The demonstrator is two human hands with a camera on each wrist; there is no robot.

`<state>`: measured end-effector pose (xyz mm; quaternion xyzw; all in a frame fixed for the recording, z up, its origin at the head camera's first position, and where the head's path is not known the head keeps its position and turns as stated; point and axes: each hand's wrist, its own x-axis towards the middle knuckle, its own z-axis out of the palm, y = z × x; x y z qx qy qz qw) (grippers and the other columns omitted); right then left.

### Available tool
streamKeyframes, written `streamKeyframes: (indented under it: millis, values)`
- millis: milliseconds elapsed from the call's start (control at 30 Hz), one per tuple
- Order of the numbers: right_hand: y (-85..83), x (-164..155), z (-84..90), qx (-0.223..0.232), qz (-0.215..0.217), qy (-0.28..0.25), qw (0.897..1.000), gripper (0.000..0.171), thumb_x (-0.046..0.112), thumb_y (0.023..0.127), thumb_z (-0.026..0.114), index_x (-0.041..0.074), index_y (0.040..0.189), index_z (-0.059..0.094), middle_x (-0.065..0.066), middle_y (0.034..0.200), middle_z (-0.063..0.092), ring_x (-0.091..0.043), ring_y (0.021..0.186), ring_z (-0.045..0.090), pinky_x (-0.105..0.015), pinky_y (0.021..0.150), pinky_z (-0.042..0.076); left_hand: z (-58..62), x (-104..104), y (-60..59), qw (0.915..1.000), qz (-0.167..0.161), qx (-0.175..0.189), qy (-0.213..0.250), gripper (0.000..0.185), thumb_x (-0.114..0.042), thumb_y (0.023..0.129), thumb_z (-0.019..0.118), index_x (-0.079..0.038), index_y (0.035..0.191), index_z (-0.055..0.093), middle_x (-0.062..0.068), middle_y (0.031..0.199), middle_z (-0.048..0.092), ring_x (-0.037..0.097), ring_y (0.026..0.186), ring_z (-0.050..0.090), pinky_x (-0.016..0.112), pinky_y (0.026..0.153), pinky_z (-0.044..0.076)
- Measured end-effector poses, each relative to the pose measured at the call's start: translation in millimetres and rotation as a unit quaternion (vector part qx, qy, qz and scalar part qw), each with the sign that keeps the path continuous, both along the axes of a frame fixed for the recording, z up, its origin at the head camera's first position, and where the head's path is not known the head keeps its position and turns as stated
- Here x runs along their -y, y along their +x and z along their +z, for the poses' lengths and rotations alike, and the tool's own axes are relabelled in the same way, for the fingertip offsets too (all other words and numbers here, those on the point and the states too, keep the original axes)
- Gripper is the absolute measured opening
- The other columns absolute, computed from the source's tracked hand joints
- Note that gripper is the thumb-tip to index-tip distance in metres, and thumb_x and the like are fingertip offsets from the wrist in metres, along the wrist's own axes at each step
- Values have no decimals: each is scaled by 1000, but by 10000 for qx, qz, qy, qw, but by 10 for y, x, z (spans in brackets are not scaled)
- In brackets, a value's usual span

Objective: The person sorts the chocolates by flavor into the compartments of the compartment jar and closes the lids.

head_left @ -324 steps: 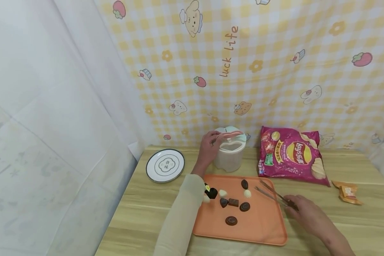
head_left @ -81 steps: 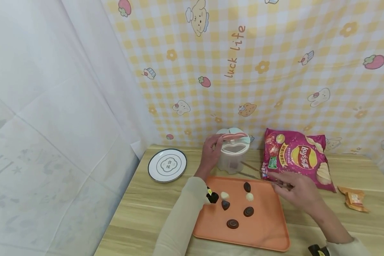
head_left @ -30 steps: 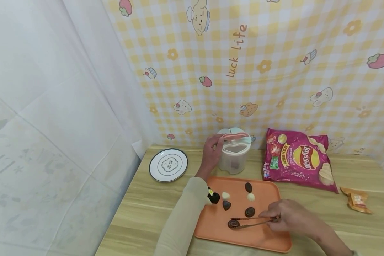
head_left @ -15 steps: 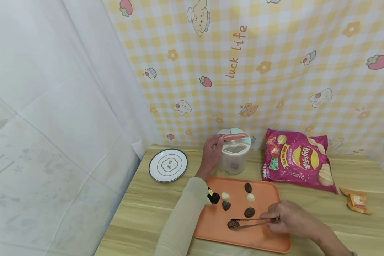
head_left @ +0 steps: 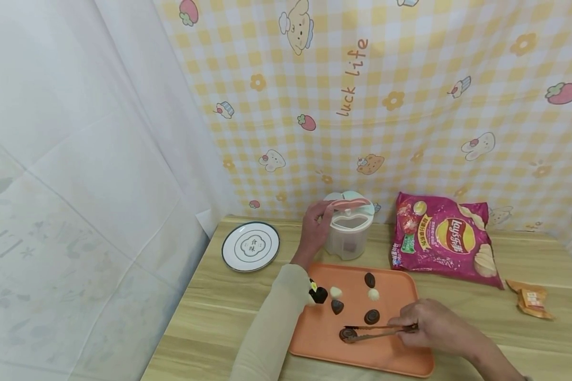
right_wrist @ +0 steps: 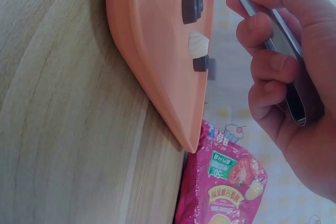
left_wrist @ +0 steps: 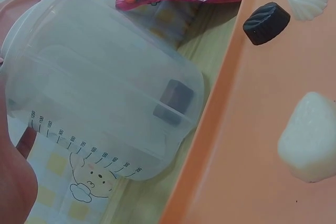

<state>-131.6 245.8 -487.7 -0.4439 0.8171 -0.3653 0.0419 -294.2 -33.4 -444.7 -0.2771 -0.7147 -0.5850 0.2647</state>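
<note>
Head view: right hand [head_left: 431, 329] low over the near right part of the orange tray [head_left: 400, 296], fingers curled round metal tongs [head_left: 378, 331], tips closed on or at a dark round swirl chocolate [head_left: 347, 334] lying on the tray's near edge zone. Cannot tell whether the piece is lifted or flat on the tray. Left hand [head_left: 314, 226] at the back, fingers wrapped on the side of a clear measuring container [head_left: 347, 233] with pink lid part raised; one brown square piece [left_wrist: 174, 100] already inside, seen through the wall.

Risks, as judged: smooth rounded chocolate likely to slip or flip out of thin tong tips if squeezed off-centre; squeezed too hard, surface may chip. Path to the container crosses other pieces, so a low carry could knock them. Narrow heart-shaped opening leaves little margin; a drop on the rim would bounce to the table. Container held from one side only; a bump from the tongs could tilt it.

Around: second dark round piece [head_left: 372, 316] just beside the tongs, dark teardrop piece [head_left: 337, 306], white shell pieces [head_left: 373, 294] and a dark oval [head_left: 369, 279] farther back. Chip bag [head_left: 443, 238] right of the container, small orange wrapper [head_left: 529, 299] far right, plate [head_left: 250, 246] far left, all on the wooden table [head_left: 219, 307].
</note>
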Motion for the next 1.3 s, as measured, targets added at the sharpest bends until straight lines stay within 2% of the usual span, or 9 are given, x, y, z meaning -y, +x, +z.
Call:
streamKeyframes:
  millis: [167,400,567,733,1000,1300]
  values:
    - [8,4,-4,-58,40,-98,9999,34,-5,78,79,18,102,83,25,77,57,11,63,42,-9,54,39,-18,-7,-22,10000,-29,-50,33,21,3,102,57,5,108,77,18,98,73,23,76,52,30,76,40]
    - [28,0,20,-222,-61,-192,9996,33,-6,77,79,11,105,83,24,79,60,11,62,40,-8,52,37,-33,-8,-29,10000,47,-53,9,20,2,102,58,4,107,78,17,101,74,24,79,55,30,78,42]
    - [9,-14,83,-261,-170,-236,9992,27,-5,80,79,7,105,82,25,76,56,12,61,36,-7,49,34,-38,-3,-25,10000,98,5,17,20,0,103,59,2,107,78,16,102,74,24,82,56,29,79,42]
    - [-32,-46,156,-308,-281,-254,9988,26,-6,80,79,5,104,82,25,73,52,12,60,38,-9,48,35,-42,-7,-41,10000,66,-23,36,20,0,103,59,2,106,78,16,99,73,23,81,56,28,77,42]
    - [-101,-112,291,-582,-935,-195,9937,24,-3,82,80,9,103,83,23,76,57,8,58,41,-14,45,36,-39,-7,-24,9999,70,102,64,20,-1,103,58,1,103,78,15,101,73,23,82,55,29,78,41]
    - [-208,-105,389,-1019,-1614,-654,9794,25,-8,80,80,8,98,82,22,73,61,5,53,43,-14,43,36,-45,-1,-32,9999,-69,54,72,21,0,104,57,2,103,78,16,104,74,21,82,57,29,77,43]
